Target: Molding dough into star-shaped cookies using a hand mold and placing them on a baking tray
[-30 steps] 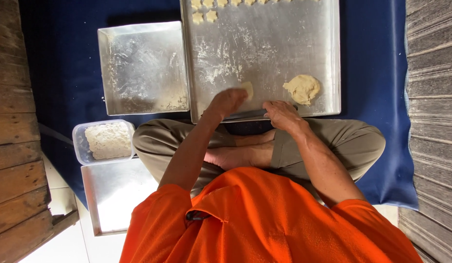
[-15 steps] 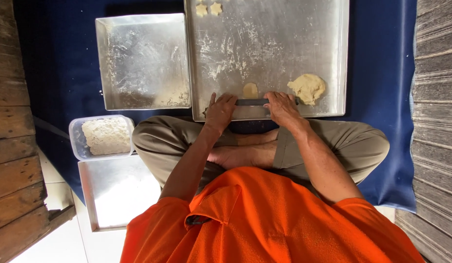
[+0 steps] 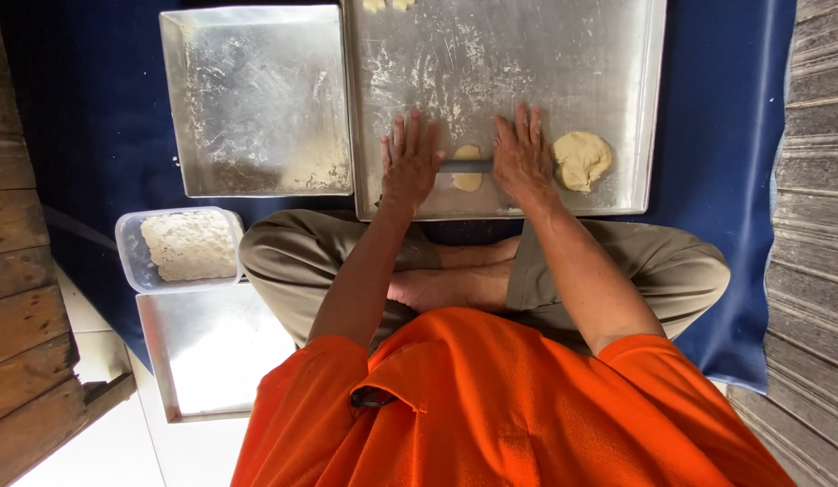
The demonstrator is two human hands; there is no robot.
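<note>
Step in hand: rolling a small piece of dough (image 3: 468, 181) flat under a thin dark rod (image 3: 466, 166), judging by the flat palms and the floury tray.
Left hand (image 3: 410, 164): lies palm down on the left end of the rod. The fingers are stretched out and slightly spread, and the grip is fully open, curled round nothing.
Right hand (image 3: 523, 159): does the same on the right end, with an open grip and fingers pointing to the far edge of the tray. It presses on the rod rather than holding it.
Dough piece: lies under the middle of the rod, between the two hands. It is near the near edge of the large metal tray (image 3: 545, 54) and shows pale on both sides of the rod.
Dough lump (image 3: 581, 160): a bigger, rougher mass just beside the right hand, towards the tray's near right corner and apart from the rod.
Cut pieces (image 3: 388, 4): a few small pale bits at the tray's far edge, partly out of frame.
Other ware: a smaller metal tray (image 3: 257, 99) touches the large one on its left. A clear plastic tub (image 3: 128, 257) of pale crumbly dough stands by the left knee, with a third tray (image 3: 211, 356) just beside it.
Support: the two upper trays and the tub rest on a blue mat (image 3: 94, 117) on the floor. The person sits cross-legged at its near edge.
What the move calls for: probably even pressure from both palms, so the rod stays level and the piece thins evenly without sliding towards the lump.
</note>
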